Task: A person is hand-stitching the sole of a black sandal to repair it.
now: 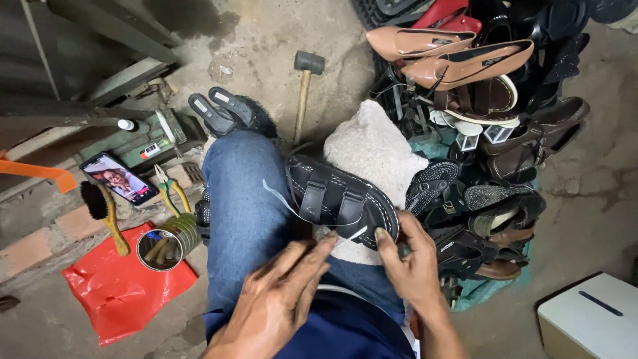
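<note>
A black strapped sandal (339,196) with white stitching along its sole edge lies across my lap, on my jeans (242,213) and an off-white cloth (372,149). My left hand (282,299) reaches toward its near edge, fingers together, pinching a thin white thread (286,203) that loops over my thigh. My right hand (409,262) grips the sandal's near end, thumb pressed on the sole rim. A short white thread end sticks out between the two hands.
A heap of shoes and sandals (488,133) lies at the right. A hammer (304,90) lies on the concrete floor ahead. To the left are a phone (119,178), a brush (106,216), pliers (169,193), a tin can (163,247) on red plastic (119,289). A white box (591,319) sits bottom right.
</note>
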